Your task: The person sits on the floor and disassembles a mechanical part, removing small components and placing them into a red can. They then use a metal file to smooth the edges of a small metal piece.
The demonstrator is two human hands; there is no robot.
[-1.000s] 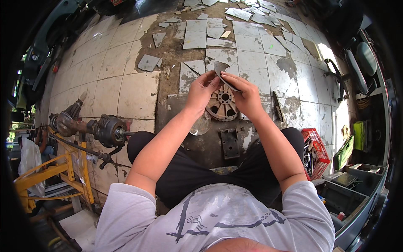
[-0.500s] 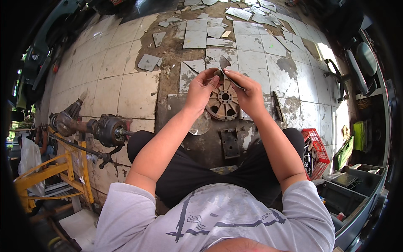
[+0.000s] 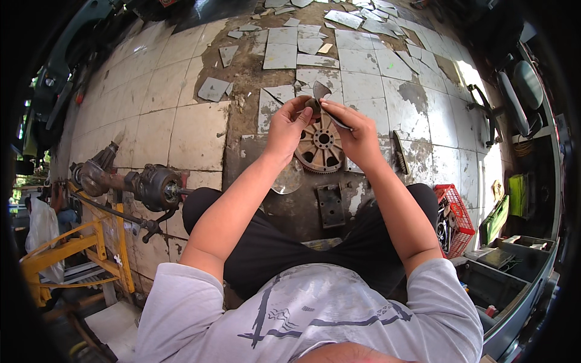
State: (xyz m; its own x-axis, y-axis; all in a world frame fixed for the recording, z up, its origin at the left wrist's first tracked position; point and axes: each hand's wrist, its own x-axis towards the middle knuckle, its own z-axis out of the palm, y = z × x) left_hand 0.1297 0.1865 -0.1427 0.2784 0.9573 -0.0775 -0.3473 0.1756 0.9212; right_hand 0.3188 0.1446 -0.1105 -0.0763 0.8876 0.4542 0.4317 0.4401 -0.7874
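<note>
Both my hands are raised close together in front of me, above a flywheel (image 3: 330, 158) that lies on the floor. My right hand (image 3: 358, 132) is closed on a thin, curled grey sheet (image 3: 321, 91), which looks like sandpaper; its upper end sticks up past the fingertips. Between the thumb and fingers of my left hand (image 3: 287, 132) is a small dark curved piece (image 3: 312, 104). Whether that piece joins the sheet, I cannot tell. Nearer to me, a dark metal block with holes (image 3: 331, 207) lies on the floor, and a clear round dish (image 3: 287, 182) sits beside the flywheel.
A brush (image 3: 401, 153) lies to the right of the flywheel. At right stand a red plastic crate (image 3: 465, 225) with tools and a grey compartmented box (image 3: 493, 278). A vehicle axle (image 3: 145, 186) and a yellow frame (image 3: 124, 254) are at left. Broken tiles (image 3: 215, 89) litter the floor ahead.
The upper end of the curled sheet has shifted slightly left, toward my left hand. Both hands keep their grip and have barely moved.
</note>
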